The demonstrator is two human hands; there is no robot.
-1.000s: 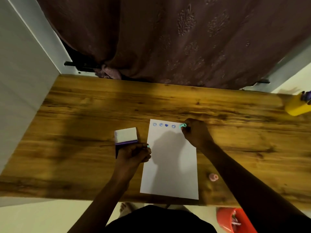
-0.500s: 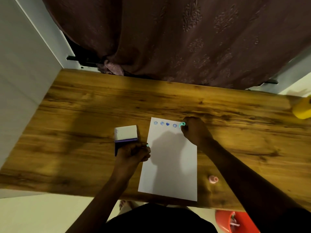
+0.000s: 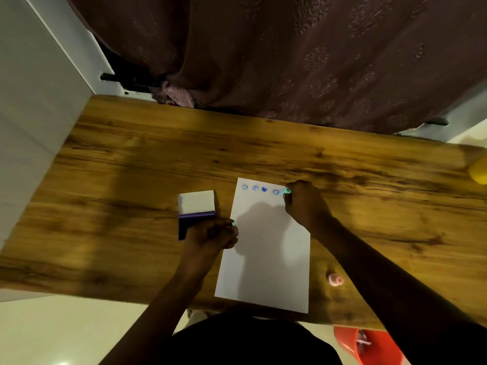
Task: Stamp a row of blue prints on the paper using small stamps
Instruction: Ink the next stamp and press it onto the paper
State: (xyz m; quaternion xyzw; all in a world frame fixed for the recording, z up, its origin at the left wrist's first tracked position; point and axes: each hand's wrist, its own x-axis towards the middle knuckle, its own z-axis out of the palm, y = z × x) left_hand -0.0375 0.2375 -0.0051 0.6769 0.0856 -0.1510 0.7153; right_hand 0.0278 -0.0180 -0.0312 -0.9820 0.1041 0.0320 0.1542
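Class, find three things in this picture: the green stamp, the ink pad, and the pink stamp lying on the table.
green stamp (image 3: 286, 191), head view, on its tip showing past the right hand's fingers.
ink pad (image 3: 197, 202), head view, on its pale open lid.
pink stamp (image 3: 334, 279), head view, on its body.

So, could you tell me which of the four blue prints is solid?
The third print from the left: a filled blue heart, while the other three are outlined smiley faces.

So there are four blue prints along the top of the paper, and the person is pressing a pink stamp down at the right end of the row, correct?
Not quite: the stamp in the right hand is teal, not pink, as the head view shows. A pink stamp stands unused on the table. The four blue prints along the top of the paper are right.
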